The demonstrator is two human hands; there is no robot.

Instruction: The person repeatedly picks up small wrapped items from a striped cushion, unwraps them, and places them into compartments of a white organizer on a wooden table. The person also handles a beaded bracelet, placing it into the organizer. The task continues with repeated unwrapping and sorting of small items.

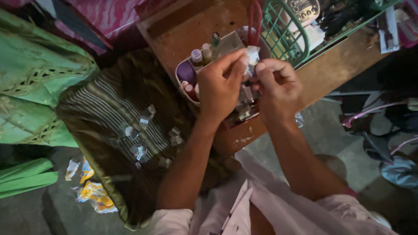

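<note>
Both hands meet over the white tray (185, 82) on the wooden table (183, 30). Left hand (220, 85) is closed in a pinch — thumb and forefinger on a small clear plastic packet (251, 56) held between the hands. Right hand (278, 87) is curled, fingertips on the same packet from the other side. So the packet sits in the air just above the tray, gripped by both.

Looks like the packet is being opened or pulled apart. My read on doing it well: keep the pinch close to the packet's edge, pull evenly from both sides, and stay over the tray so anything that drops lands inside it rather than on the floor.

Nearby: small bottles (204, 54) stand upright in the tray, more clear packets (146, 130) lie scattered on the striped dark cloth (104, 109) to the left, a green wire basket (283, 30) sits just behind the hands.

Hard to tell:
- what's inside the packet — too small, glare on the plastic
- right-hand fingertips mostly hidden behind the knuckles, so exact grip is a guess
- tray contents under the hands are covered
- lighting is dim; right edge of the frame is dark clutter I can't sort out
- crumpled wrappers (93, 193) on the floor, kind unclear
</note>
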